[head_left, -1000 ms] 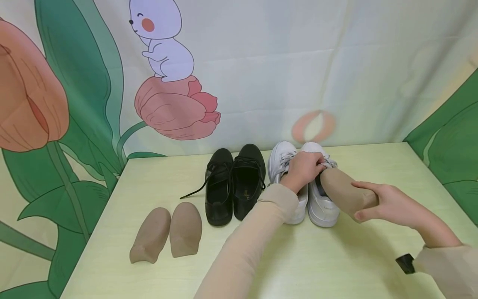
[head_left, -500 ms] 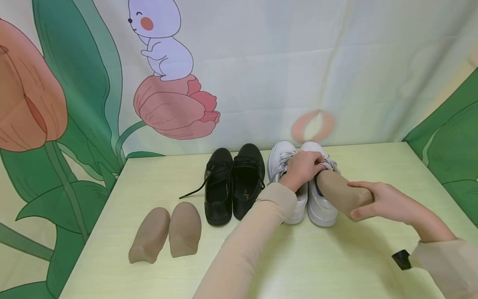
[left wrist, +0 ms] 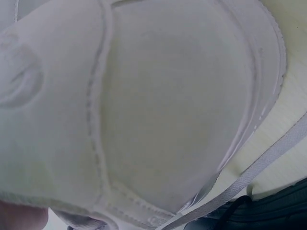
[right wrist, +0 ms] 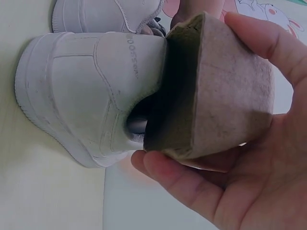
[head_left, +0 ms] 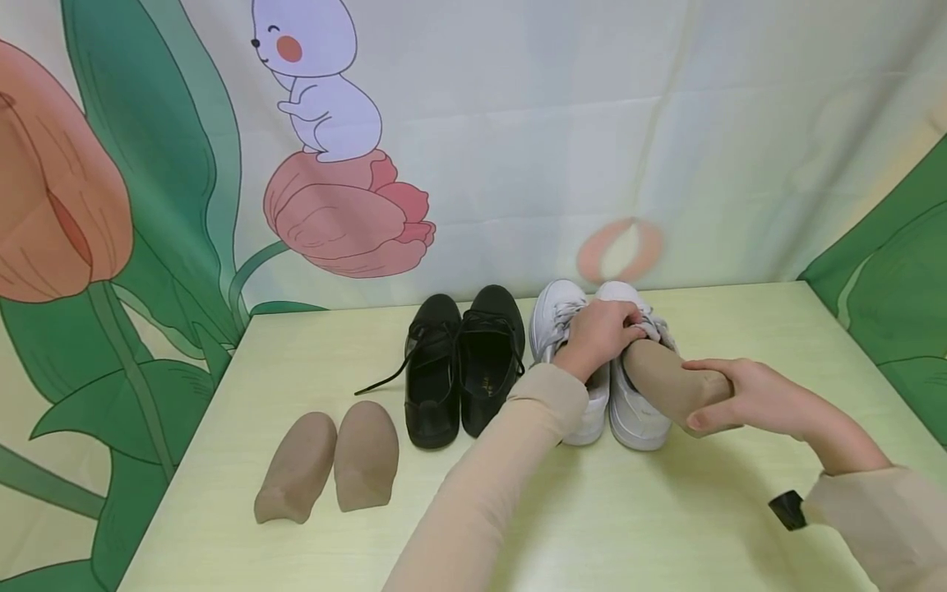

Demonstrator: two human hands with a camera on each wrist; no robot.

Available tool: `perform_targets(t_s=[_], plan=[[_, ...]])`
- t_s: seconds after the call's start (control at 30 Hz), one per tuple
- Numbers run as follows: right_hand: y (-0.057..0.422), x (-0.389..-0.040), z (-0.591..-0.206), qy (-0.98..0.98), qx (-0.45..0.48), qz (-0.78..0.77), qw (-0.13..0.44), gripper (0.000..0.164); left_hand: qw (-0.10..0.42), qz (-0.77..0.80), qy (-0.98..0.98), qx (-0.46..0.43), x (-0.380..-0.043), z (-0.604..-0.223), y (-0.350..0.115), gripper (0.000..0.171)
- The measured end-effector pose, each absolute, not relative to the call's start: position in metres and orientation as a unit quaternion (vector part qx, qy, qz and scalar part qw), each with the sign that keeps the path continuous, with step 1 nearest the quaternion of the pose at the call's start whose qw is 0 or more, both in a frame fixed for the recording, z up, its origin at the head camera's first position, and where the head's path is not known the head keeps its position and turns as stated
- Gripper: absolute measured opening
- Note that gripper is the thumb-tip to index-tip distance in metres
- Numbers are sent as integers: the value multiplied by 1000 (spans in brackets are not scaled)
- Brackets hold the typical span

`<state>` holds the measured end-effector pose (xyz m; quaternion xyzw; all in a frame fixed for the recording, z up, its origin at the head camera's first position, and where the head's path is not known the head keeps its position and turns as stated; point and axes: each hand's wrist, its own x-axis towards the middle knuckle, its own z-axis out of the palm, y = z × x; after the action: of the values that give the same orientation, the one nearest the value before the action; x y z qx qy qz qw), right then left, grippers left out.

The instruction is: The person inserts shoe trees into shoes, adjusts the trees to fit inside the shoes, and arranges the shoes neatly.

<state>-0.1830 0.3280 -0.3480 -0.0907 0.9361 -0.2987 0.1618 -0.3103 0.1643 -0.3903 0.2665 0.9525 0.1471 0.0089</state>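
Note:
My right hand [head_left: 773,403] grips the rear of a brown molded-pulp shoe insert [head_left: 672,380], thumb on one side and fingers on the other. The insert tilts down toward the right white sneaker [head_left: 640,421], its rounded front end in the shoe's opening. In the right wrist view the insert's hollow back [right wrist: 230,91] stands out behind the heel. My left hand [head_left: 595,330] pinches the tongue and laces at the top of that sneaker; its fingertips are partly hidden. Beside it, partly covered by my left wrist, stands the left white sneaker [head_left: 551,316]. White shoe leather [left wrist: 177,96] fills the left wrist view.
A pair of black lace-up shoes [head_left: 431,386] stands left of the white pair, one lace trailing on the pale tabletop [head_left: 607,526]. Two more brown inserts [head_left: 296,469] lie at the left front. A printed curtain [head_left: 503,164] hangs behind the shoes.
My right hand has moved slightly left, bringing the insert's front a little farther into the right sneaker's opening. The left hand has kept its place on the tongue.

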Motion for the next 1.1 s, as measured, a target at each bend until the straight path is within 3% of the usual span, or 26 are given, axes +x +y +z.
perform_targets(t_s=[1.1], plan=[[321,-188,-349,927,-64,-327,172,66,6,155,947,283,-312,-393,165,13]])
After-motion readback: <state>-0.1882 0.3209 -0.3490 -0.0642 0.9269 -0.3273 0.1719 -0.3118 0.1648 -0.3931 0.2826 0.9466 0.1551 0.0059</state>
